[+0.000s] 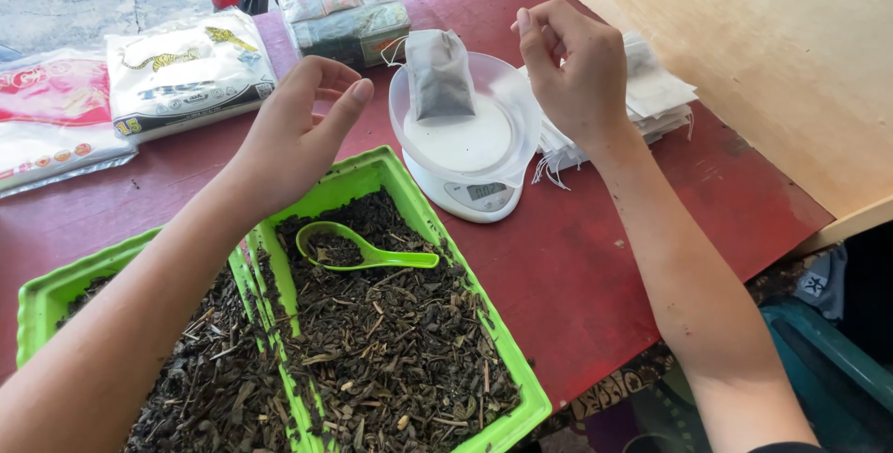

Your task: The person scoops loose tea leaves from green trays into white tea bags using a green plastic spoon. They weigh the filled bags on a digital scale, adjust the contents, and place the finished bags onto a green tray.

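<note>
1. The left hand [296, 132] hovers open, fingers loosely curved, holding nothing
2. Just below it lies a green tray [514, 380] of dry leaves, with a green scoop [365, 250] resting on them
3. A second green tray [39, 299] sits under the left forearm
4. The right hand [579, 72] is raised, fingers pinched, seemingly on a thin string, though that is hard to see
5. Left of it a filled tea bag [439, 74] leans in the white bowl [516, 104] on a small scale [470, 198]
6. Behind the right hand lies a stack of empty bags [662, 95]
</note>
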